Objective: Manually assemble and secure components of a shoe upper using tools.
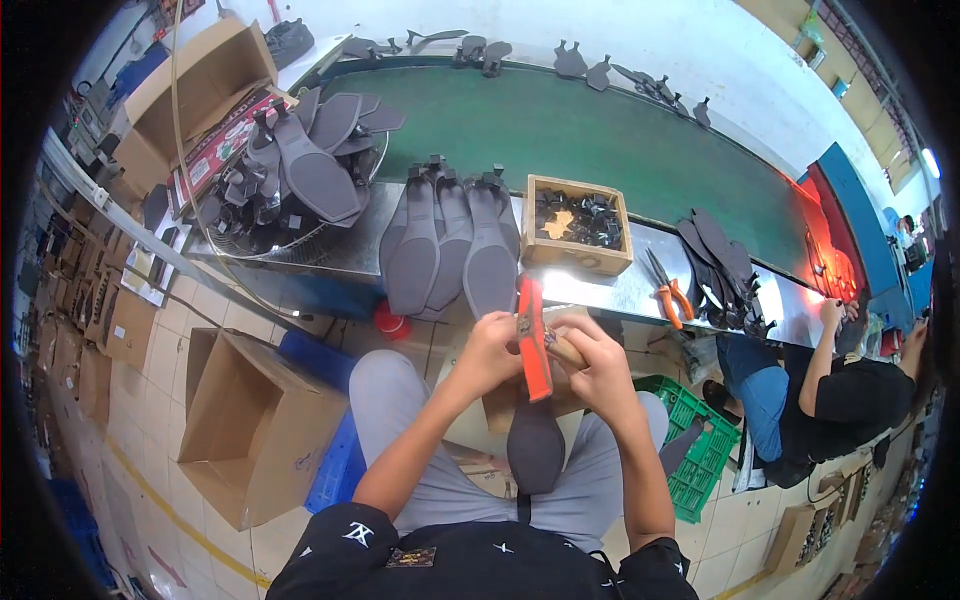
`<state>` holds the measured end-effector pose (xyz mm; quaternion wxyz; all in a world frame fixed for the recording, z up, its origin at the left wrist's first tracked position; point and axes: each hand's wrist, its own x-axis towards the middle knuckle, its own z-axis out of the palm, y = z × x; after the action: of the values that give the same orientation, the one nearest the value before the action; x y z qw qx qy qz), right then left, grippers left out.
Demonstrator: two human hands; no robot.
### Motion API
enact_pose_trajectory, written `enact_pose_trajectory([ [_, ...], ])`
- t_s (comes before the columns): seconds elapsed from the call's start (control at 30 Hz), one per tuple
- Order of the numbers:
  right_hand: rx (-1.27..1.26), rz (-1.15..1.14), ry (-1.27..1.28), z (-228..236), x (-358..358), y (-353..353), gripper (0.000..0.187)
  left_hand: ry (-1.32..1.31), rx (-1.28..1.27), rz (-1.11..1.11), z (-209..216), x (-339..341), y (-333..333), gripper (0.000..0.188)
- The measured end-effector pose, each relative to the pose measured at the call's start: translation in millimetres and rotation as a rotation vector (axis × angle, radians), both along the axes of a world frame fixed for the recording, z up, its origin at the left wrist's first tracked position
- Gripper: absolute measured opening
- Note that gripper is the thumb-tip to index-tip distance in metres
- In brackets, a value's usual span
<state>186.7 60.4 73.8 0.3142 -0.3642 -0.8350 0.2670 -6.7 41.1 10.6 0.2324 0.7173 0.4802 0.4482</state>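
Note:
In front of my lap, my right hand (598,362) is wrapped round the wooden handle of a hammer with an orange head (536,362). Just left of that head, my left hand (490,350) is closed, its fingertips at the upper end of a dark grey shoe sole. What those fingertips pinch is hidden behind the hammer head. The sole (536,448) hangs down between my knees, its broad end toward me. Ahead of my hands, several dark heeled soles (490,255) lie on the metal bench edge, beside a wooden box (578,258) of small black heel pieces.
Orange-handled pliers (670,300) and another pile of dark soles (722,262) lie to the right. A wire basket heaped with soles (312,172) stands at left. Beyond runs a green conveyor belt (600,130). A cardboard box (265,430) and green crate (690,470) flank me; a co-worker (850,395) sits right.

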Motion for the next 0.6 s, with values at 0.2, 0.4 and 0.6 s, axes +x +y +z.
enact_pose_trajectory([
  [0.2,-0.145,-0.125,0.171,13,5,-32,0.025,-0.354,-0.169,-0.062,-6,1,4,0.026],
  [0.4,-0.156,-0.199,0.117,25,26,-94,0.034,-0.233,0.002,-0.105,-19,0,9,0.027],
  [0.6,0.018,-0.234,0.106,12,15,-96,0.04,-0.248,-0.002,-0.13,-14,0,9,0.029],
])
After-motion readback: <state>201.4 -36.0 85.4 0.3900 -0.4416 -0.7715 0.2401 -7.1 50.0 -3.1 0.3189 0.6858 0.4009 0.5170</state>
